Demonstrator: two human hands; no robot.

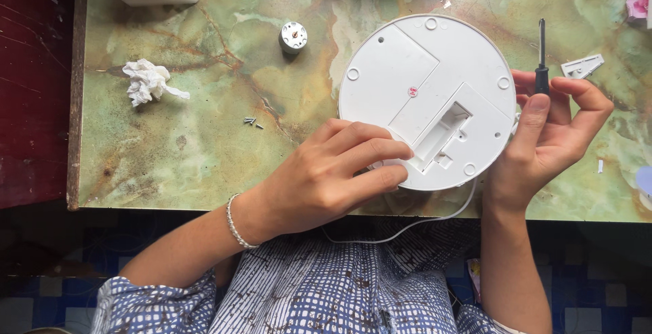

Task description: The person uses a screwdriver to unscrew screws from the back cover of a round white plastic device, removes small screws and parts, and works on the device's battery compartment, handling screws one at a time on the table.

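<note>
Though gripped by the right hand (553,134), screwdriver (541,59) tip hidden; left hand (333,174) flat on white disc (407,69).

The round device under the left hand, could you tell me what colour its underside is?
White, with a small red dot near the middle of the round device; the head view shows it.

We note our left hand (333,174) lying palm down, fingers (380,151) stretched forward and slightly spread, wrist bent inward and wearing a thin beaded bracelet. Left forearm comes in from lower left. Our right hand (550,137) is raised on its edge, palm toward us, thumb (533,113) and curled fingers closed in a light grip. Right forearm rises nearly straight from below.
</note>
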